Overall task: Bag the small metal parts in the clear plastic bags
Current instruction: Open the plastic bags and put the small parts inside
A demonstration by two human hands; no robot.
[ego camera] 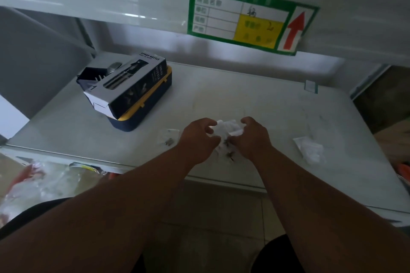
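Both of my hands meet over the white shelf (255,99) near its front edge. My left hand (198,137) and my right hand (251,137) each pinch a side of one clear plastic bag (226,127) held between them. A few small dark metal parts (229,154) lie on the shelf just below the bag, between my wrists. A second clear bag (167,138) with small metal parts in it lies flat left of my left hand. A pile of clear bags (309,149) lies to the right.
A dark spray-bottle box (128,86) lies on a blue and yellow case (142,117) at the back left. A green and yellow label (248,20) hangs from the shelf above. Plastic-wrapped goods (33,184) sit below left. A small tag (310,86) stands at the back right.
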